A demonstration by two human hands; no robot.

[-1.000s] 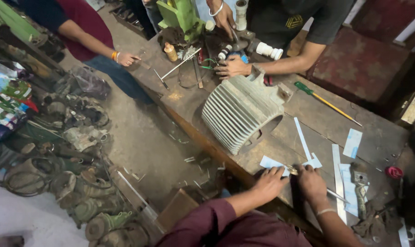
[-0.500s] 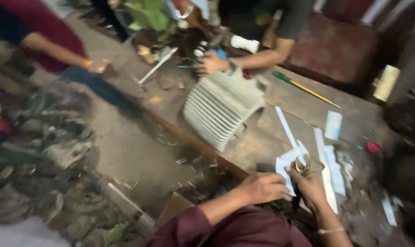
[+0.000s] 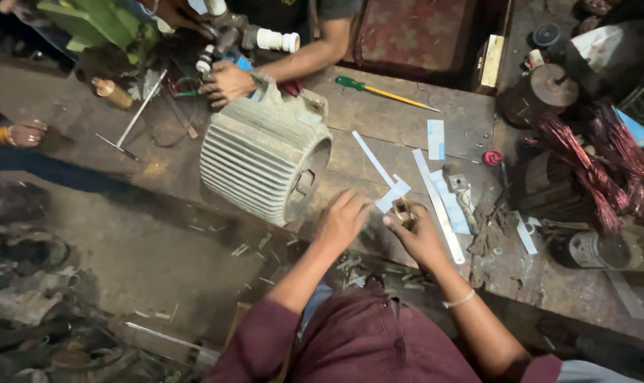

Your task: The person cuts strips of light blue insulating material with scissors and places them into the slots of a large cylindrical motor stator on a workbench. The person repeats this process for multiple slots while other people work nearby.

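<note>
Left hand [image 3: 343, 221] rests palm down on the tabletop [image 3: 378, 113], fingers spread and loosely curled, nothing clearly held; its fingertips lie just beside the white paper strip [image 3: 393, 194]. Right hand [image 3: 417, 230] is closed around a pair of scissors [image 3: 403, 210], whose handles show between thumb and fingers; whether the blades touch the strip cannot be told. The strip lies near the middle of the tabletop, just beyond both hands, its near end folded into a small flag shape.

Surroundings: a ribbed grey motor housing [image 3: 265, 167] lies on its side directly left of the left hand, open end facing right, close to the hand. Right of the right hand, a long pale ruler-like strip [image 3: 439, 206] runs diagonally, near end just beside the wrist. A second white paper rectangle [image 3: 436, 138] lies farther off. A screwdriver with green handle and yellow shaft [image 3: 378, 90] lies at the far edge. A small red round cap [image 3: 492, 157] sits to the right of the paper rectangle. Tangled copper wire windings [image 3: 606, 163] pile up at far right. A metal T-shaped rod [image 3: 134, 117] lies far left.

Another person's hand [image 3: 226, 81] rests against the far side of the housing; a third person's hand with an orange bracelet [image 3: 24, 132] shows at the left edge.

Labels: none legible at this distance.
</note>
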